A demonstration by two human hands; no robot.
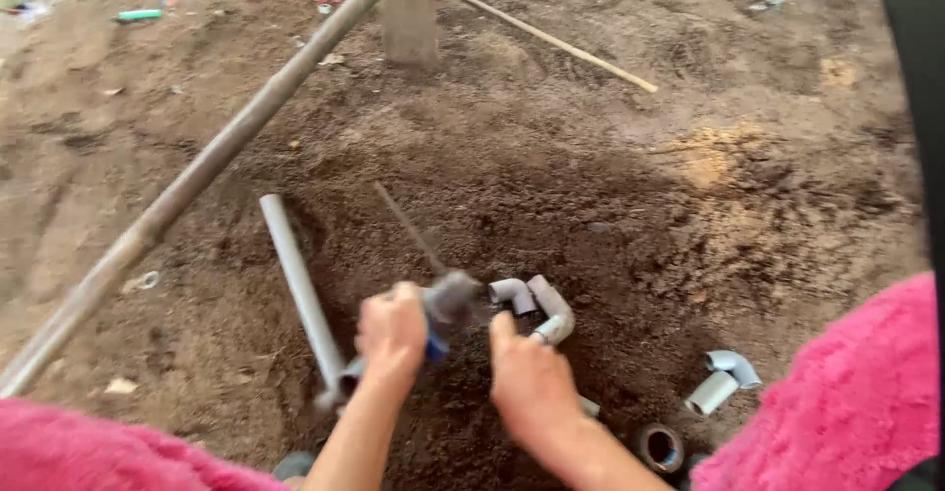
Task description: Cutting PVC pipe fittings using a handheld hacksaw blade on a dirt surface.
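Observation:
My left hand (392, 332) is a fist around a blurred grey tool (451, 301) with a blue part by the fingers. A thin dark rod rises from the tool toward the upper left. My right hand (530, 381) grips the near end of a grey curved pipe bend (551, 304) that lies on the dark soil, with the thumb raised. A small grey elbow (512, 292) sits against that bend. A long straight grey pipe (298, 282) lies on the soil just left of my left hand, its near end beside the wrist.
A loose grey elbow with a short pipe stub (724, 378) lies at the right. A roll of tape (660, 447) rests near my right forearm. A bamboo pole (197, 176) crosses diagonally at the left. Far back are a wooden post (409, 14) and a thin stick (551, 40). Pink fuzzy cloth (847, 402) fills the lower corners.

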